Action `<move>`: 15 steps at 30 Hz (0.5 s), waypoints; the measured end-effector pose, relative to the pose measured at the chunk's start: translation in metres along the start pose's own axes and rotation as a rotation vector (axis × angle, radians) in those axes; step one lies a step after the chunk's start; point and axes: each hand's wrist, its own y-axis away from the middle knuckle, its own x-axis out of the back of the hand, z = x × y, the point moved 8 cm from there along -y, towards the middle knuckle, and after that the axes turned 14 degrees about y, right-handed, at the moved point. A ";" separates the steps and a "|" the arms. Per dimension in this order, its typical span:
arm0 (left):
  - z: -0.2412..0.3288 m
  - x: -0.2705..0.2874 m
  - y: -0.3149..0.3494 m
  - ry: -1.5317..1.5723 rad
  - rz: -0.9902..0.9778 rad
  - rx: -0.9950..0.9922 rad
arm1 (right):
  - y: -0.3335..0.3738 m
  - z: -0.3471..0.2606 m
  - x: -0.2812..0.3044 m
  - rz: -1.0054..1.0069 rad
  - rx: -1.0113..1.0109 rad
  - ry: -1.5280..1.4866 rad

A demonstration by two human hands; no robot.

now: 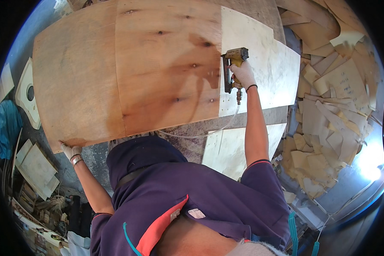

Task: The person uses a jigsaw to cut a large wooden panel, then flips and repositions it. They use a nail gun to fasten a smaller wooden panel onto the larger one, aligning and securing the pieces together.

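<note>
A yellow and black air stapler [236, 54] stands upright in my gloved right hand [245, 76], fingers wrapped round its handle. It is at the seam between a brown plywood sheet [158, 81] and a whitish panel [260, 55] to its right. A clear air hose [222, 128] runs from the handle's fitting back towards my body. My gloved left hand [72, 150] grips the near left corner of the brown sheet, its thumb side on the edge. Several dark knots dot the sheet, and my shadow lies across it.
Cut plywood scraps [337, 102] are heaped at the right. Another pale board [232, 149] lies under the near edge of the work. Boards [36, 170] and a blue plastic bag [7, 128] are at the left. A bright lamp [372, 173] shines at the right rim.
</note>
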 end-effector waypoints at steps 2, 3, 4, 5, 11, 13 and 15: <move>-0.001 -0.001 0.004 0.001 0.018 0.007 | 0.005 0.001 0.001 0.017 0.020 0.030; -0.003 -0.003 0.006 0.006 0.025 0.009 | 0.007 0.000 0.001 0.025 0.031 0.045; -0.005 -0.006 0.008 0.011 0.032 0.012 | 0.009 0.002 0.002 0.015 0.017 0.048; -0.005 -0.005 0.009 0.018 0.039 0.014 | 0.012 0.001 0.002 0.002 0.003 0.050; -0.003 0.001 -0.004 0.022 0.015 0.046 | 0.022 0.008 -0.003 -0.006 -0.008 0.016; -0.002 0.004 -0.011 0.026 -0.010 0.052 | 0.024 0.009 -0.004 -0.010 -0.013 0.033; -0.006 -0.001 -0.005 0.020 0.001 0.051 | 0.029 0.014 -0.005 -0.035 -0.030 0.032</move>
